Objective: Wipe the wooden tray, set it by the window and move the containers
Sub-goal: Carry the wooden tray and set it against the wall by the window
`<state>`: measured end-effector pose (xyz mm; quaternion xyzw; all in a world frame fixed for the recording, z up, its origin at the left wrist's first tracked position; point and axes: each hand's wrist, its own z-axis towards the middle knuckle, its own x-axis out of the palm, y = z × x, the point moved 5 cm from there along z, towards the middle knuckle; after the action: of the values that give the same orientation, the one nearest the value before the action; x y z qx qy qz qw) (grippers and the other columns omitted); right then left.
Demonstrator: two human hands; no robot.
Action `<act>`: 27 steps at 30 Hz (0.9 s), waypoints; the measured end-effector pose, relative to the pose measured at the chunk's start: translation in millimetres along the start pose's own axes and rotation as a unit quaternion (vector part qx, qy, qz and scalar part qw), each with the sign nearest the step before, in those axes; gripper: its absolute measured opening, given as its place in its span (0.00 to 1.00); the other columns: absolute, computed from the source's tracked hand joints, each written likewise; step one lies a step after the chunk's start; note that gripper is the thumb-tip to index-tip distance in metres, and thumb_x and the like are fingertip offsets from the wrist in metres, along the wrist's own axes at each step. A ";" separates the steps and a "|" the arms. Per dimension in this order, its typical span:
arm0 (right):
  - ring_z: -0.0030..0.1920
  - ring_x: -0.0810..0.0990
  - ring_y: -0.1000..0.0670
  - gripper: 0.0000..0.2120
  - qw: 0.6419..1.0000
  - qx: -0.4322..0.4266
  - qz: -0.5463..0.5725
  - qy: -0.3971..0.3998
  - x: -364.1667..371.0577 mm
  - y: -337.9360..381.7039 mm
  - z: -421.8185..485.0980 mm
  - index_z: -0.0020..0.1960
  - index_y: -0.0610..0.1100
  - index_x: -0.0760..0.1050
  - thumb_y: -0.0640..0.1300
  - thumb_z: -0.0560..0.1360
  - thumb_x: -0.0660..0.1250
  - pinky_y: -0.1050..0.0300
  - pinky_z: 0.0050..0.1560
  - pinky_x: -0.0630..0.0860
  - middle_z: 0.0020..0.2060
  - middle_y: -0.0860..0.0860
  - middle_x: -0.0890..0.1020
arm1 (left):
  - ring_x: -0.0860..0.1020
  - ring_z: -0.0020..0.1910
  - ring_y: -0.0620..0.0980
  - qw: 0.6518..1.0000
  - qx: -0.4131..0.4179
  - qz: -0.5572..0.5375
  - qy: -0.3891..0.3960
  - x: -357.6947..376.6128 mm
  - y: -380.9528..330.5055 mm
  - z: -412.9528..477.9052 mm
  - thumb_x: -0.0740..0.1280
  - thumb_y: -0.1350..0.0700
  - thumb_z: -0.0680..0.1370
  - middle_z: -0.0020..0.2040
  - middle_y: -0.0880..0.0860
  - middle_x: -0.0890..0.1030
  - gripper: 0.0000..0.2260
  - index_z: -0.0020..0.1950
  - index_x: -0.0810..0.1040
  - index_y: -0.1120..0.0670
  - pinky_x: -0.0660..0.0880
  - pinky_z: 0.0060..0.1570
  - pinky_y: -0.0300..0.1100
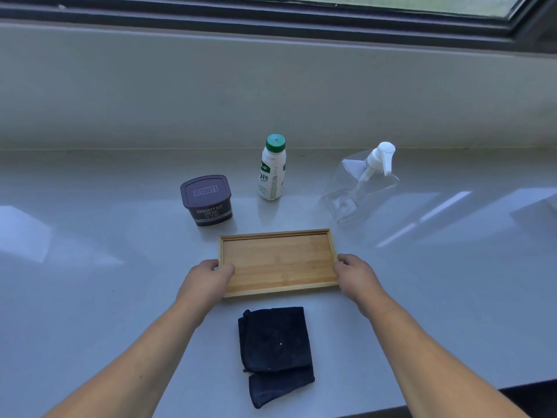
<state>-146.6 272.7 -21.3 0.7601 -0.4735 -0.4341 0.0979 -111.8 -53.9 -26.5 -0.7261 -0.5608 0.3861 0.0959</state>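
Head view: left hand [208, 274] and right hand [354, 271] clasp short ends of flat rectangular wooden tray [278, 262], between them on glossy grey tabletop [90, 297]. Folded dark cloth [275, 351] nearer than hands. Beyond hands: dark square cocoa tub [207, 200], white green-capped bottle [272, 168], clear pump dispenser [361, 185].

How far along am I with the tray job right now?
Wiping looks finished or paused: the dark cloth lies folded on the counter, untouched. In hand: the left hand and right hand grip the short ends of the wooden tray. Left: set it by the window, then move the cocoa tub, milk bottle and clear pump bottle.
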 end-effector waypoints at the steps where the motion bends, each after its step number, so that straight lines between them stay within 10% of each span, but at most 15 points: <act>1: 0.61 0.75 0.46 0.23 1.000 0.004 0.009 -0.008 -4.4 -5.1 -2.7 0.77 0.43 0.70 0.43 0.82 0.59 0.54 0.57 0.72 0.71 0.44 0.75 | 0.80 0.56 0.60 1.000 0.004 -0.011 0.009 3.0 -0.4 -2.9 0.63 0.42 0.68 0.60 0.55 0.81 0.24 0.62 0.80 0.48 0.81 0.58 0.59; 4: 0.57 0.76 0.46 0.22 0.999 0.017 0.028 -0.043 -25.3 -23.2 -12.3 0.75 0.43 0.72 0.43 0.82 0.60 0.54 0.53 0.72 0.66 0.45 0.78 | 0.82 0.51 0.59 0.999 0.018 -0.023 0.036 19.0 -6.4 -13.6 0.63 0.44 0.66 0.51 0.56 0.83 0.14 0.46 0.79 0.50 0.81 0.56 0.61; 17: 0.47 0.81 0.51 0.11 0.979 0.045 0.096 -0.175 -175.6 -103.3 -41.9 0.57 0.47 0.81 0.43 0.80 0.63 0.52 0.51 0.76 0.49 0.51 0.84 | 0.70 0.34 0.55 0.981 0.092 0.008 0.172 140.6 -92.1 -83.3 0.64 0.50 0.64 0.35 0.52 0.71 0.21 0.50 0.78 0.62 0.80 0.45 0.52; 27: 0.51 0.82 0.46 0.13 0.982 0.039 0.079 -0.168 -284.2 -146.2 44.6 0.60 0.47 0.82 0.47 0.80 0.62 0.47 0.55 0.80 0.52 0.49 0.85 | 0.76 0.39 0.53 0.982 0.085 -0.015 0.166 254.7 -168.9 -93.0 0.65 0.50 0.63 0.44 0.53 0.80 0.15 0.47 0.83 0.52 0.81 0.56 0.60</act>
<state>-137.0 590.9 31.1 0.6398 -0.5586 -0.5274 0.0211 -156.2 259.3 18.3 -0.7606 -0.5132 0.3054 0.2547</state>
